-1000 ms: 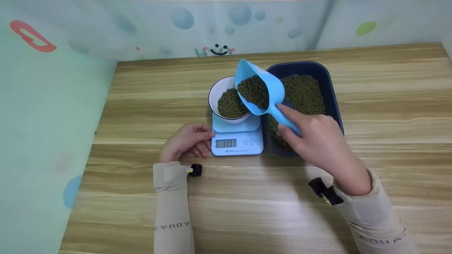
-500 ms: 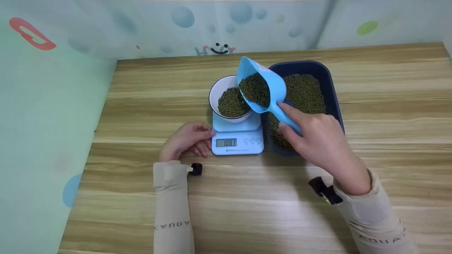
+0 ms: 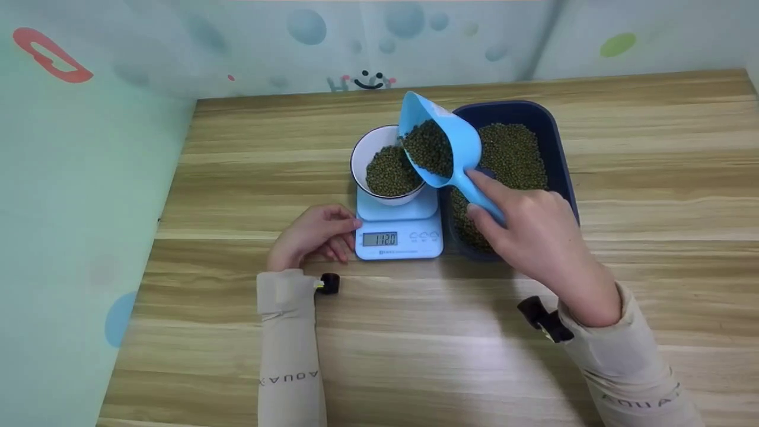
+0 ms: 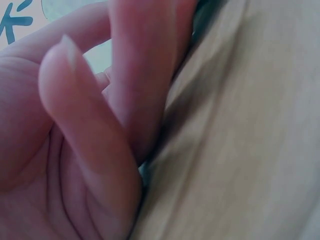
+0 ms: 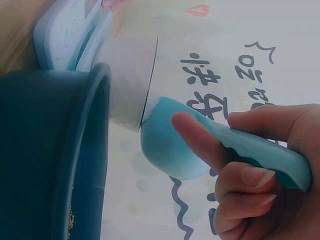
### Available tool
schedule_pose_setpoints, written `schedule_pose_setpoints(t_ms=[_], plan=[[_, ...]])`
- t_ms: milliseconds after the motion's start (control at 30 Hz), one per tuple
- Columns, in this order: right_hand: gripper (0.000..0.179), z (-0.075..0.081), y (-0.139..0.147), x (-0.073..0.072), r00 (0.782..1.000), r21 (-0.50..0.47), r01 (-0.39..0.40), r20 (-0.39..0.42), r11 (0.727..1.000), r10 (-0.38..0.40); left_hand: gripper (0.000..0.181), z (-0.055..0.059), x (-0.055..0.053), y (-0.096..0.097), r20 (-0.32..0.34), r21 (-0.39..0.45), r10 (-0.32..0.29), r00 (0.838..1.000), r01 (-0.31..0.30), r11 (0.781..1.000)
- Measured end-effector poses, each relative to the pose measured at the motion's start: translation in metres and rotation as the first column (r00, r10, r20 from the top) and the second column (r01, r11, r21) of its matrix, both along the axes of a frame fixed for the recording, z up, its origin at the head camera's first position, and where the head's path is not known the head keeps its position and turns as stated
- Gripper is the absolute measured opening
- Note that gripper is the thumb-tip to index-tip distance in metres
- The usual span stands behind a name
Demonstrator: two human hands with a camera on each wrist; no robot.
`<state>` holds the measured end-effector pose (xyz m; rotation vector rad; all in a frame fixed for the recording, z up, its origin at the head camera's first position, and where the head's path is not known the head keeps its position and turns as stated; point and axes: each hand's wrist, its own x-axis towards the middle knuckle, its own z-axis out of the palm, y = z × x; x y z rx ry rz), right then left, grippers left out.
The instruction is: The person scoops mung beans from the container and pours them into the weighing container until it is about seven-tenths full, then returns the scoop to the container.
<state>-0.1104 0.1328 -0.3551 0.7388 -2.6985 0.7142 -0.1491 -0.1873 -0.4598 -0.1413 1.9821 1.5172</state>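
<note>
In the head view my right hand (image 3: 533, 237) grips the handle of a blue plastic scoop (image 3: 468, 142), index finger stretched along it. The scoop, part full of mung beans (image 3: 430, 148), tilts over the right rim of a white bowl (image 3: 370, 151) with a dark rim line. Mung beans also lie in the bowl, which stands on a light blue kitchen scale (image 3: 406, 252) reading 112.0. With loosely bent fingers my left hand (image 3: 314, 234) rests on the table, thumb tip at the scale's left edge. The right wrist view shows the scoop (image 5: 172, 145) against the bowl's rim (image 5: 150, 90).
Right of the scale stands a dark blue tub (image 3: 548, 130) holding more mung beans (image 3: 513, 154), partly under my right hand and the scoop. The wooden table (image 3: 267, 166) ends at a printed curtain-like backdrop (image 3: 255, 47) behind and to the left.
The scale's reading goes from 113.1 to 108.3, then to 112.0. A few beans now show at the scoop's lip. My hands hold nearly the same places.
</note>
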Motion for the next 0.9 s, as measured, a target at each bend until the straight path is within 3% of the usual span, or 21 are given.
schedule_pose_setpoints(t_ms=[100, 267, 500, 800, 900], plan=[[0.040, -0.001, -0.001, 0.000, 1.000, 0.001, -0.003, 0.007, 1.000, 0.003, 0.037, 0.004, 0.001, 0.001, 0.006, 0.007, -0.007, 1.000, 0.007, 1.000], [0.041, -0.001, -0.003, 0.001, 0.999, -0.001, -0.001, 0.033, 1.000, 0.001, 0.039, 0.003, 0.001, 0.001, -0.008, 0.000, -0.009, 1.000, 0.009, 1.000], [0.039, -0.004, -0.008, 0.002, 1.000, -0.023, -0.005, 0.008, 1.000, 0.005, 0.037, 0.001, 0.000, 0.000, 0.003, -0.013, -0.012, 1.000, 0.012, 1.000], [0.041, -0.007, -0.012, 0.004, 0.997, -0.037, -0.023, -0.073, 0.999, 0.020, 0.029, 0.022, 0.005, 0.006, 0.019, 0.007, -0.011, 1.000, 0.011, 1.000], [0.041, -0.007, -0.013, 0.004, 0.996, -0.025, -0.026, -0.084, 0.999, 0.023, 0.028, 0.022, 0.005, 0.006, 0.015, 0.009, -0.013, 1.000, 0.013, 1.000]])
